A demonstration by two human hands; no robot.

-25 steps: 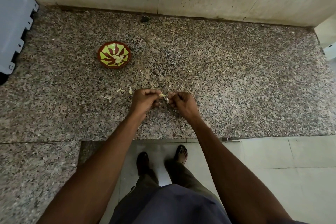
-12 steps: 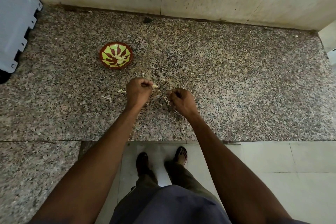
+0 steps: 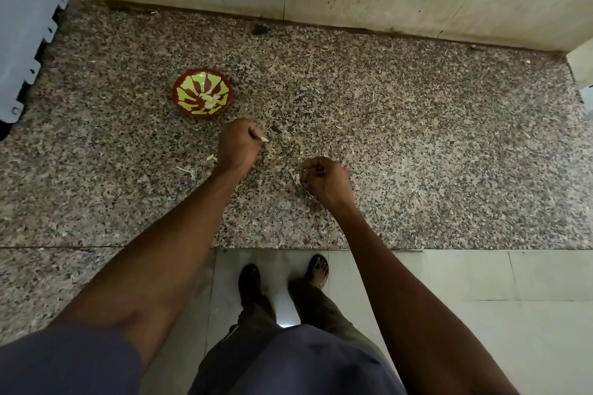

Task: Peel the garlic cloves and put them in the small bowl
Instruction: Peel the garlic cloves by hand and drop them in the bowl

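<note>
Head view: left hand (image 3: 236, 147) grip pinches a pale garlic clove (image 3: 264, 139) just right of the small bowl (image 3: 178, 90), which holds peeled cloves (image 3: 209, 101) on the speckled desk (image 3: 417, 144); right hand (image 3: 325, 179) grip curled, pinching a peel scrap (image 3: 294, 175).
</note>
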